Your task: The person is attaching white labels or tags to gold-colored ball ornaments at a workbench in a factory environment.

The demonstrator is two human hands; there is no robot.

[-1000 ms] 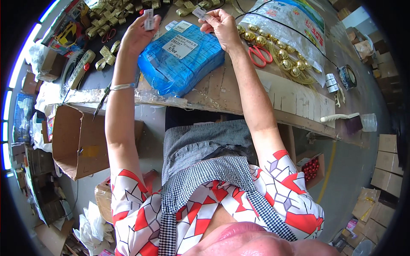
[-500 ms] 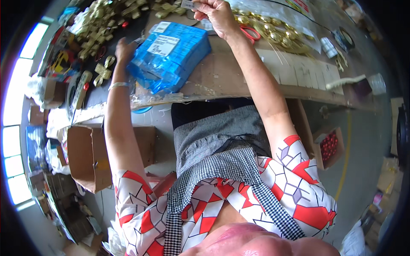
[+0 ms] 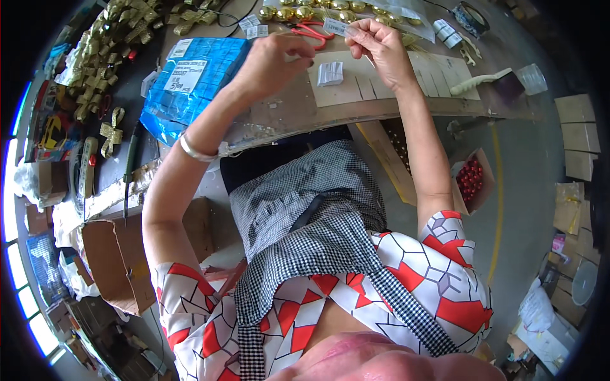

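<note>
A small white label (image 3: pixel 335 26) is pinched at its right end in the fingertips of my right hand (image 3: pixel 381 47), its long axis running left–right, held above the far edge of the table (image 3: pixel 381 108). My left hand (image 3: pixel 276 63) hovers just left of it and slightly nearer, fingers curled together on what I cannot tell; the hands are apart. A white stack of labels (image 3: pixel 330 73) lies on the table between them. Farther left sits a blue plastic packet (image 3: pixel 197 82). Red scissors (image 3: pixel 311 32) and gold baubles (image 3: pixel 305 13) lie beyond. A cardboard box (image 3: pixel 473 184) at right, below the table, holds red beads.
</note>
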